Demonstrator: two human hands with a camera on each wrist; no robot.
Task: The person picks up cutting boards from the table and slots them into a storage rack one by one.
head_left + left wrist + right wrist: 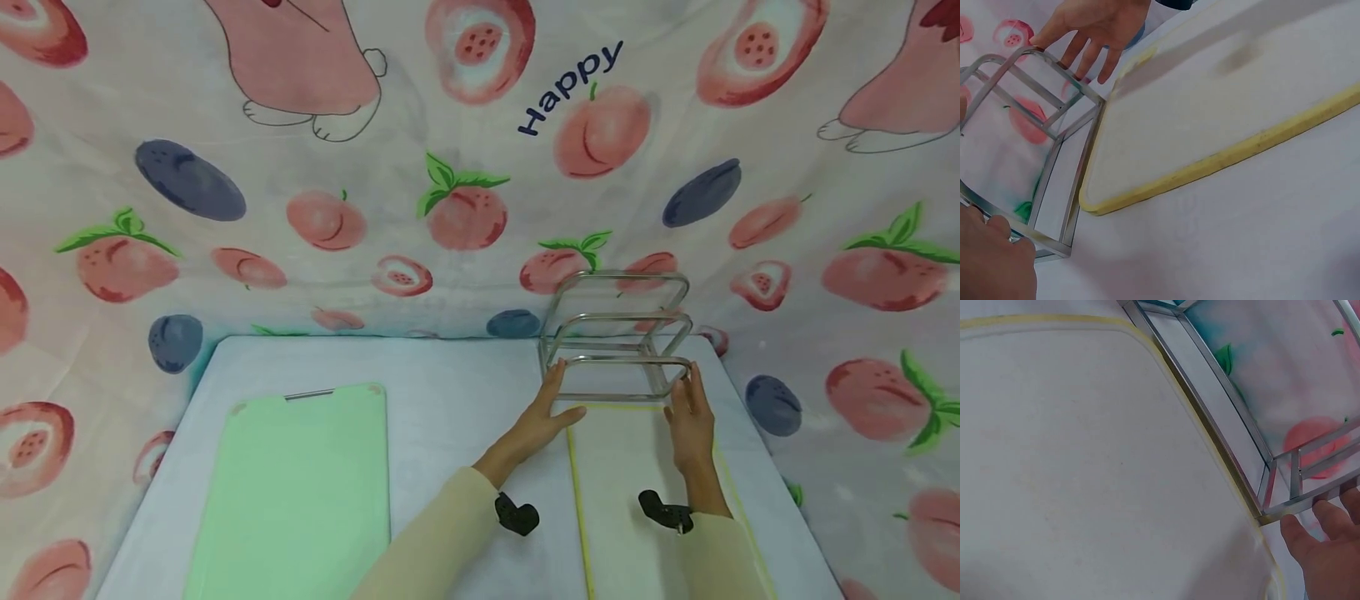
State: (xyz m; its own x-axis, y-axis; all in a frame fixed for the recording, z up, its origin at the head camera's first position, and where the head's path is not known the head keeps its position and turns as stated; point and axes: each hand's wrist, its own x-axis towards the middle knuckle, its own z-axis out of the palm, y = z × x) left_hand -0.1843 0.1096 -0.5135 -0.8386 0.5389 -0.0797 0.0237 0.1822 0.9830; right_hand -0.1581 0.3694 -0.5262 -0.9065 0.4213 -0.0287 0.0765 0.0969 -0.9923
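A silvery metal-bar rack [622,361] stands by the far right corner of the white surface [457,400], behind a yellow-rimmed white board [618,500]. The left hand [528,425], thumb spread apart, touches its left side; the right hand [691,421], fingers extended, its right.

Free passage between green board [300,492] and metal rack [626,361], cloth [465,296] behind.

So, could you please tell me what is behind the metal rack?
Through the open frame of the metal rack, the fruit-printed cloth shows behind it. Narrow parts covered by its bars cannot be seen.
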